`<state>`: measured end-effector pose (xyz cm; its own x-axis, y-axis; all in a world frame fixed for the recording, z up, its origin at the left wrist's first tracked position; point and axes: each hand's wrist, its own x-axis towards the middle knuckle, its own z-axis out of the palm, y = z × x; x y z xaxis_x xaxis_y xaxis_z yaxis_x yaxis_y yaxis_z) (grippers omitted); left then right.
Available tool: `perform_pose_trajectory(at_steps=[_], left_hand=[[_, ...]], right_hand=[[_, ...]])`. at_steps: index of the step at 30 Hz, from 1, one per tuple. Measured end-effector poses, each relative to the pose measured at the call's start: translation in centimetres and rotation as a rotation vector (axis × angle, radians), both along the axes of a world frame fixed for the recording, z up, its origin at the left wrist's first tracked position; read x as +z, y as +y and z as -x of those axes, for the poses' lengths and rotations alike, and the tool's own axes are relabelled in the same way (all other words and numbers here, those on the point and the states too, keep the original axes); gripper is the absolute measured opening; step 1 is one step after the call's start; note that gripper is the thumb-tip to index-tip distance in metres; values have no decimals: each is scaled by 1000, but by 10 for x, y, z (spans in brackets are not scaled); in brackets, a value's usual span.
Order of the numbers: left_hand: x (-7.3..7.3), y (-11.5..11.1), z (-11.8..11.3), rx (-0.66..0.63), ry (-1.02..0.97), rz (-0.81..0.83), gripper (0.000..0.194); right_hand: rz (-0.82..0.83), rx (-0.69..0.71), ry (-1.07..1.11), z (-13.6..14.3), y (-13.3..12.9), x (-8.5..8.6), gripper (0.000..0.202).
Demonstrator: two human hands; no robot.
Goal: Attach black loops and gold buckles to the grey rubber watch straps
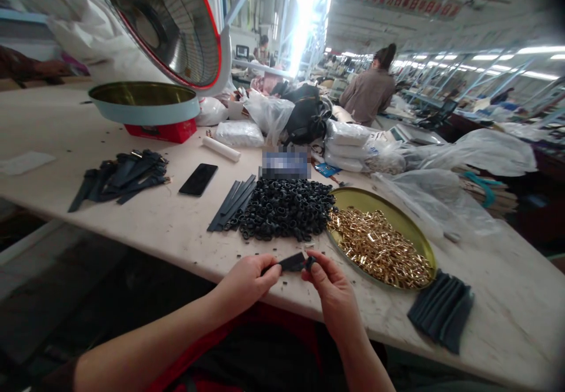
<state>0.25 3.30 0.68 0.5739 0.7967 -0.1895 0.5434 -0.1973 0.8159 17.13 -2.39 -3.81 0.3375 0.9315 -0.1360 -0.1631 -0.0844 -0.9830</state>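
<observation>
My left hand [253,277] pinches one end of a dark strap [293,261] above the table's front edge. Close to the strap's other end, my right hand [330,280] is closed on a small dark loop [310,262]; whether the loop is around the strap or only beside it, I cannot tell. Just beyond both hands lies a heap of small dark loops [286,206]. To its right, a round gold-coloured tray [415,236] holds many small gold metal buckles [382,248]. Several flat dark strips [232,203] lie left of the heap.
Finished-looking dark straps with metal ends [121,177] lie at the left by a black phone [198,180]. More dark straps [441,309] are stacked at the right. A round heater [163,27], an oval tin [145,106] and plastic bags [269,112] stand behind. A person [368,92] is farther back.
</observation>
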Motion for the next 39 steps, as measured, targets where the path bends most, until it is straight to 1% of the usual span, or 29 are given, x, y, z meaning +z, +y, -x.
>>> perform_pose_trajectory(at_steps=[3,6,8,10,14,16,19,20,22,24,27,29,31,32,33,34,35,37,39], left_hand=[[8,-7,4,-4,10,-19,28],[10,-14,6,-12,37,-61,26],[9,-16,8,-39,50,-91,25],[9,-17,11,-95,88,-115,26],[11,-10,19,-219,210,-113,26],[12,-4,22,-281,227,-94,27],[12,3,25,-350,234,-95,29],[11,4,24,-351,241,-101,30],[8,4,21,-313,239,-86,30],[2,3,14,-243,187,-29,32],[-11,5,2,-162,64,43,42],[-19,13,-5,-147,-14,84,41],[-25,23,-10,-120,-58,134,38],[-27,28,-11,-98,-68,157,37],[-29,32,-13,-78,-74,176,36],[-30,34,-14,-63,-78,193,35],[-31,36,-15,-53,-84,207,34],[-32,35,-17,-54,-92,232,32],[-32,32,-19,-61,-94,245,31]], right_hand=[[5,13,29,4,-7,4,35],[-2,34,-1,8,-12,9,33],[-16,57,-41,10,-16,11,31],[-40,104,-103,10,-19,10,28],[-128,254,-323,7,-21,5,21],[-135,286,-386,5,-20,3,21],[-161,309,-422,5,-13,1,21],[-186,335,-443,6,-11,1,22],[-216,385,-490,12,-6,-1,23],[-189,363,-501,19,-4,-4,30],[-137,292,-480,22,-1,-9,50],[-138,273,-543,8,3,-9,53],[-100,211,-734,-21,13,-5,42],[-52,171,-876,-39,20,-3,32],[21,109,-1079,-58,28,0,25],[138,98,-1325,-77,37,3,24],[269,150,-1568,-94,45,4,25],[330,223,-1681,-119,60,6,21],[332,303,-1708,-132,71,3,17]])
